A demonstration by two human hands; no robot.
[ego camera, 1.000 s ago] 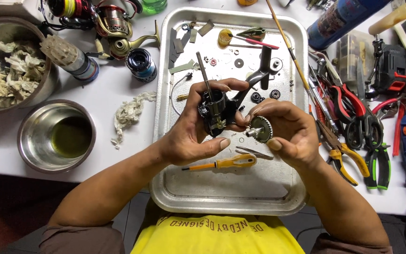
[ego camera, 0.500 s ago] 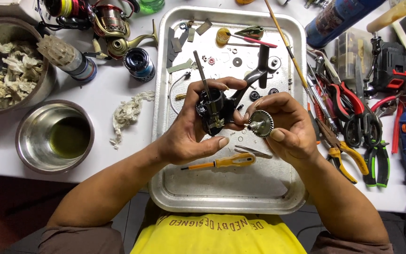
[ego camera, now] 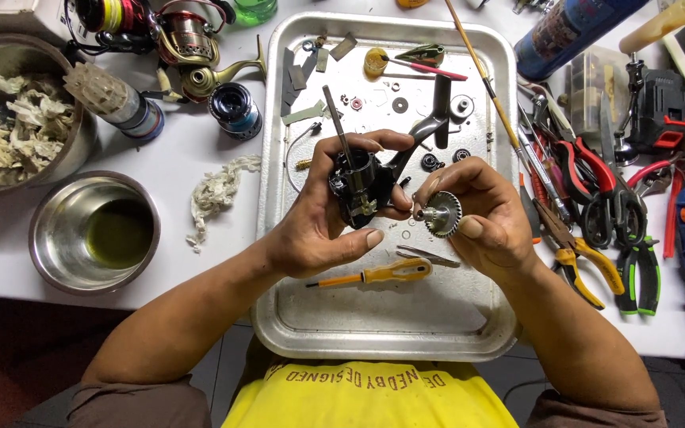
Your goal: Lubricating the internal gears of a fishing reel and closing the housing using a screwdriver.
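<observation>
Above the metal tray (ego camera: 469, 333) on the worktop, the left hand (ego camera: 323, 230) grips a black fishing reel body (ego camera: 358, 186) while the right hand (ego camera: 489, 218) pinches a toothed silver gear (ego camera: 442, 213) just beside it.

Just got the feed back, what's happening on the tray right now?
A person is working over a metal tray of small parts. The left hand grips a black fishing reel body, and the right hand holds a toothed gear right beside its open side. A yellow-handled screwdriver and tweezers lie on the tray beneath the hands. Pliers sit off to the right.
</observation>
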